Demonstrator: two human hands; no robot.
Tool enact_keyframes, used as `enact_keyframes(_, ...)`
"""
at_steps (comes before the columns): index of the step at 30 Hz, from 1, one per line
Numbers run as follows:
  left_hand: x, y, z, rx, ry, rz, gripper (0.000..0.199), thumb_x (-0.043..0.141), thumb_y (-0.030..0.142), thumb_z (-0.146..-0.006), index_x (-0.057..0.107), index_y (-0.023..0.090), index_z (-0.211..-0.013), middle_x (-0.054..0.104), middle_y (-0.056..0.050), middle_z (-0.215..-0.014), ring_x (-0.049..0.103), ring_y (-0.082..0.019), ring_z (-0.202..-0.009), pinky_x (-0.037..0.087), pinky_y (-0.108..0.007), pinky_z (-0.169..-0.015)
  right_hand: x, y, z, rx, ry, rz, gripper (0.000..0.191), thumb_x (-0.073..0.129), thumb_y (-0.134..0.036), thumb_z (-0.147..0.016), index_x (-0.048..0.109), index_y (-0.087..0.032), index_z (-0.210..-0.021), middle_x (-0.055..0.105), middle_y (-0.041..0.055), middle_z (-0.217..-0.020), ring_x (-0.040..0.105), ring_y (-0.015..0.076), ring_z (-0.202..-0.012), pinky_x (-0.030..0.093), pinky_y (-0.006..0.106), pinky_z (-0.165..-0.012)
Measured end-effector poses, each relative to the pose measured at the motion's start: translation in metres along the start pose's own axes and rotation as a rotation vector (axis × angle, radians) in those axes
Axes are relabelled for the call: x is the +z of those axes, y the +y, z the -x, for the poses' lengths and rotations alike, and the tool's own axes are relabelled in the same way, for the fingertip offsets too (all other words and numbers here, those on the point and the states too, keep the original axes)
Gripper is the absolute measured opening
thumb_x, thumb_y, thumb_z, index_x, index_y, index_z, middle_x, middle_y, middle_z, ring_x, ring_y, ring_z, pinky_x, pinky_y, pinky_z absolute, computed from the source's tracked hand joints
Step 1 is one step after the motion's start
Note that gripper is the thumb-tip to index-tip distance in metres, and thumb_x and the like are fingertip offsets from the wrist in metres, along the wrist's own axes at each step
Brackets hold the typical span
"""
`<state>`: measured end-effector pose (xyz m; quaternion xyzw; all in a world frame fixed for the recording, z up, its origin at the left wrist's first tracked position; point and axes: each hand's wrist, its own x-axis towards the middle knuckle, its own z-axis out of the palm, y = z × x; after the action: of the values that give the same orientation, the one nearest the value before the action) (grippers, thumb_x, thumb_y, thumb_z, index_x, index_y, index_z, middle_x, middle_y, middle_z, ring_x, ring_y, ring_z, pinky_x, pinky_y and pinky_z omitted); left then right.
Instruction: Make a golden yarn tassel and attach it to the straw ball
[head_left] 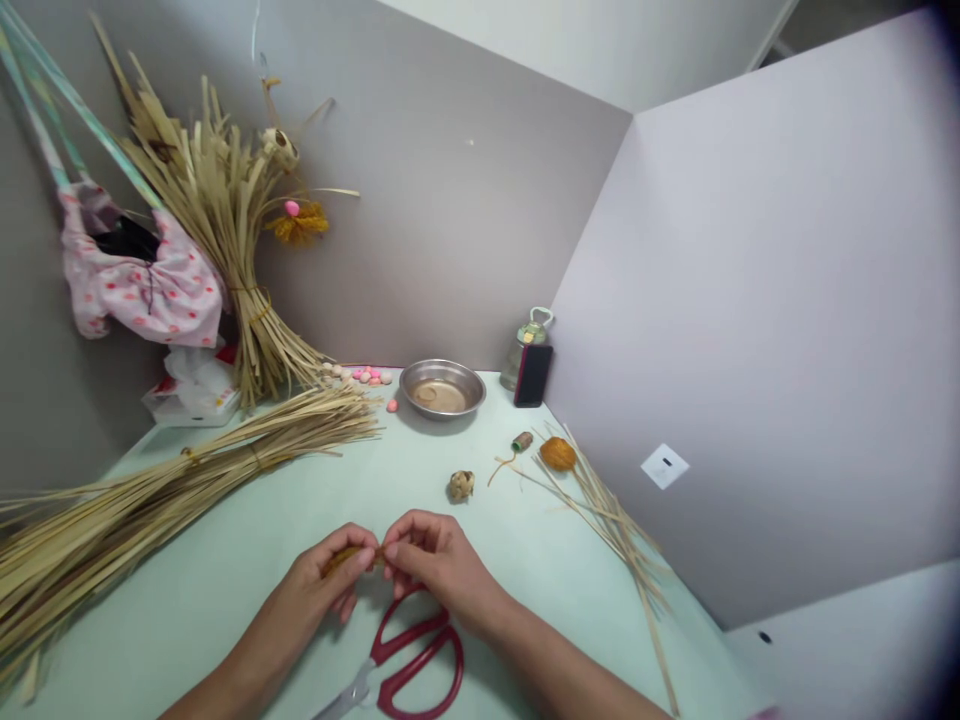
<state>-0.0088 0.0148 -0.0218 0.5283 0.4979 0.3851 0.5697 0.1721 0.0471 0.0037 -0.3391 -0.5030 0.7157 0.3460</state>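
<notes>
Close together over the table, both my hands pinch a thin bundle of ochre-brown yarn. My left hand has its fingers curled round it, with the thumb on top. Fingertips of my right hand press at the bundle's right end, nearly touching the left ones. Most of the yarn is hidden by the fingers. Below the hands lie scissors with red handles, partly under the right hand. A small woven straw ball sits beyond the right hand.
Straw bundles lie at left and stand against the wall. Farther back are a metal bowl, pink and cream beads, a phone and a bottle. A thread spool, brown yarn ball and loose straws lie right.
</notes>
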Motion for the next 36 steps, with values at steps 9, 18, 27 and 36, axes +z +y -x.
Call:
enact_keyframes(9,0.002,0.013,0.011,-0.039,0.052,0.191,0.03,0.06,0.052,-0.088,0.064,0.022,-0.086,0.046,0.006,-0.064,0.039,-0.013,-0.06,0.034,-0.025,-0.06,0.002,0.003,0.002,-0.025,-0.032,0.094,0.032,0.076,-0.044,-0.075,0.064,-0.014,-0.079,0.058,-0.0021,-0.065,0.051,0.0084,-0.053,0.042,0.023,-0.055)
enact_keyframes(18,0.006,0.013,0.011,-0.067,0.051,0.256,0.031,0.056,0.054,-0.091,0.058,0.023,-0.088,0.039,0.008,-0.056,0.039,-0.013,-0.058,0.035,-0.024,-0.062,-0.001,0.0,0.001,-0.07,-0.005,0.129,0.025,0.073,-0.037,-0.078,0.065,-0.013,-0.079,0.056,-0.0021,-0.063,0.045,0.0084,-0.057,0.035,0.023,-0.057)
enact_keyframes(27,0.008,0.016,0.015,-0.143,-0.06,0.235,0.032,0.057,0.053,-0.09,0.05,0.023,-0.082,0.038,0.007,-0.066,0.033,-0.012,-0.059,0.03,-0.024,-0.057,-0.004,-0.002,-0.001,-0.062,0.075,0.118,0.013,0.07,-0.026,-0.073,0.066,-0.015,-0.077,0.062,-0.0006,-0.07,0.049,0.0094,-0.061,0.039,0.023,-0.061)
enact_keyframes(36,0.009,0.016,0.013,-0.109,-0.035,0.146,0.034,0.053,0.054,-0.091,0.051,0.022,-0.079,0.03,0.008,-0.062,0.026,-0.013,-0.06,0.026,-0.024,-0.059,-0.011,-0.004,-0.004,-0.129,0.284,0.109,0.017,0.059,-0.034,-0.085,0.059,-0.017,-0.085,0.058,-0.0013,-0.066,0.046,0.0095,-0.052,0.037,0.024,-0.055)
